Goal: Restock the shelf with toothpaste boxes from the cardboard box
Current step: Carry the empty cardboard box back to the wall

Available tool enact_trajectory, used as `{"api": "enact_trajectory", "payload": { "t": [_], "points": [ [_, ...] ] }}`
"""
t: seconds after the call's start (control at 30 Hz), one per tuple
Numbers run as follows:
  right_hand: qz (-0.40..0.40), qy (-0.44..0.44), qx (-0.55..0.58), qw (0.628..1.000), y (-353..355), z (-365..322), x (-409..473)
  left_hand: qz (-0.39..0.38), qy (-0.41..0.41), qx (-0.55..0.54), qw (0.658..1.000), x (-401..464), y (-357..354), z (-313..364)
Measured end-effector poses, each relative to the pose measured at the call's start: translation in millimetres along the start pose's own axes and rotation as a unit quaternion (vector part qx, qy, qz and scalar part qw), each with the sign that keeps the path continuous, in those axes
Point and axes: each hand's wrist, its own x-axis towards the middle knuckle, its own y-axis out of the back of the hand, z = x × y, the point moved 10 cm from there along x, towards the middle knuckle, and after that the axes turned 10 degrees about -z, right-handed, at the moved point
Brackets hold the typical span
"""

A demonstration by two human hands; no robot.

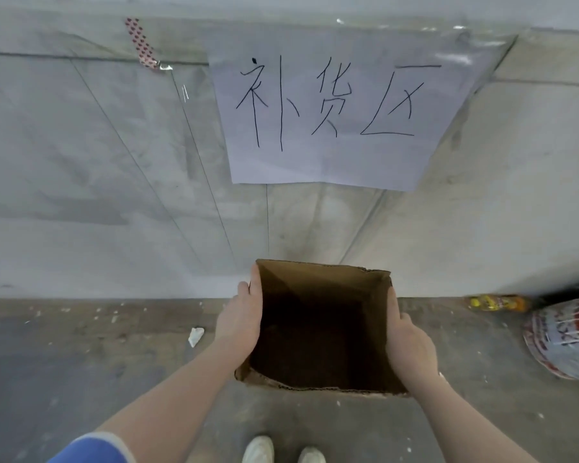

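- Cardboard box [318, 332]: open-topped, held between both hands above the concrete floor [81, 362], close to the wall; interior dark, no toothpaste boxes discernible inside, so apparently empty, though the shadowed bottom cannot be read with certainty.
- Left hand [239, 317]: pressed flat against the box's left outer wall, fingers extended along the rim toward the far corner; not curled round the cardboard as far as visible.
- Right hand [406, 342]: laid against the right wall, thumb along the rim edge, fingers apparently wrapping the outside; true grip versus flat press not fully clear.
- Key relation: box squarely between the two hands, each equally near; opening facing up toward the camera, far rim nearly touching the wall, near rim above the shoes [281, 451].
- Shelf: not in view; no stocked goods visible.
- Handwritten paper sign [331, 108]: taped to the wall directly above the box, under clear film.
- Surroundings: patterned tape strip [141, 45] upper left; crumpled white scrap [195, 335] on the floor left of the box; yellow bottle [495, 303] and paint-streaked bucket [565, 342] at right, well apart from the box.
- Judged stage: box being set down or picked up at the restocking spot; contents likely already spent.
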Motion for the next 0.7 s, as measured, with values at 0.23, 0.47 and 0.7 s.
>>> {"api": "enact_trajectory", "payload": {
  "t": [0.23, 0.47, 0.7],
  "points": [
    [-0.009, 0.016, 0.011, 1.000, -92, -6, 76, -0.006, 0.032, 0.010, 0.999, 58, -91, -29],
    [-0.022, 0.015, 0.018, 0.999, -205, -3, 155, -0.023, 0.033, 0.007, 0.999, 122, -204, -55],
    [-0.018, 0.010, 0.014, 1.000, -272, 8, 205, -0.018, 0.045, -0.016, 0.999, 166, -267, -61]
  ]
}}
